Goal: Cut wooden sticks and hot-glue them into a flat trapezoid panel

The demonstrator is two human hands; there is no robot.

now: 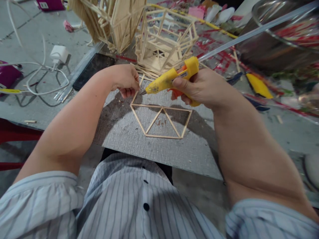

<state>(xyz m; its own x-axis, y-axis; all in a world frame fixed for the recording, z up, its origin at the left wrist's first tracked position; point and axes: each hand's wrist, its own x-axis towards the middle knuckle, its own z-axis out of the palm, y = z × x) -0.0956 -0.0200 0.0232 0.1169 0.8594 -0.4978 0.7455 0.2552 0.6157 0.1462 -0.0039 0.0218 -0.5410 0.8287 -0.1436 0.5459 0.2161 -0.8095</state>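
Note:
My right hand point(193, 88) grips a yellow glue gun point(164, 79) with an orange trigger. A long clear glue stick point(239, 38) runs out of its back, up to the right. The nozzle points left, close to a thin wooden stick point(135, 96). My left hand point(126, 81) has its fingers curled, with the fingertips against that stick. The stick rises from the left corner of a flat wooden-stick frame point(163, 136), which lies on a grey board point(119, 136) and has two slanting braces inside. Whether stick and frame are joined is unclear.
Behind stand an open stick model point(164, 54) and a taller one point(119, 23). A black phone point(93, 69), a white charger point(59, 54) and looped cable are left. Yellow-handled pliers point(259, 85) and a metal pot point(271, 43) stand right amid scraps.

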